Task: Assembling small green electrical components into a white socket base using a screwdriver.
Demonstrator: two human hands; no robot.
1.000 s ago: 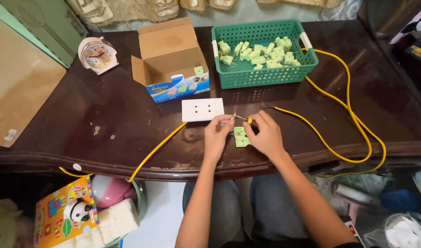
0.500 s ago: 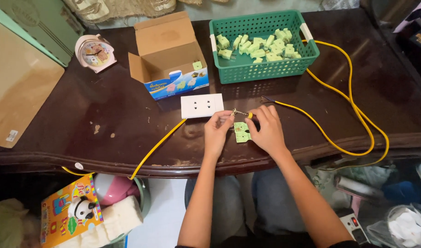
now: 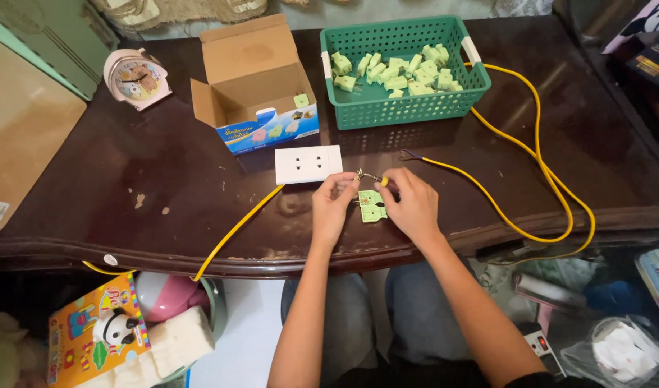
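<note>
Two packages on the dark table (image 3: 92,208): an open cardboard box (image 3: 254,82) with a blue printed front, flaps up, left of centre; a green plastic basket (image 3: 405,72) of pale green parts to its right. A white socket plate (image 3: 308,164) lies flat in front of the box. On the floor, lower left, a bright orange and yellow picture box (image 3: 88,338).

Both forearms reach up from the near table edge, hands meeting just below the socket plate. Left hand (image 3: 333,208) curled, fingertips pinched shut on the tip of a small screwdriver (image 3: 372,177). Right hand (image 3: 412,208) closed round its yellow handle end. A green part (image 3: 372,207) sits between the hands, on or just above the table; which hand holds it I cannot tell. Screwdriver's long axis runs left-right, metal tip pointing left. A yellow wire (image 3: 516,165) loops to the right.
</note>
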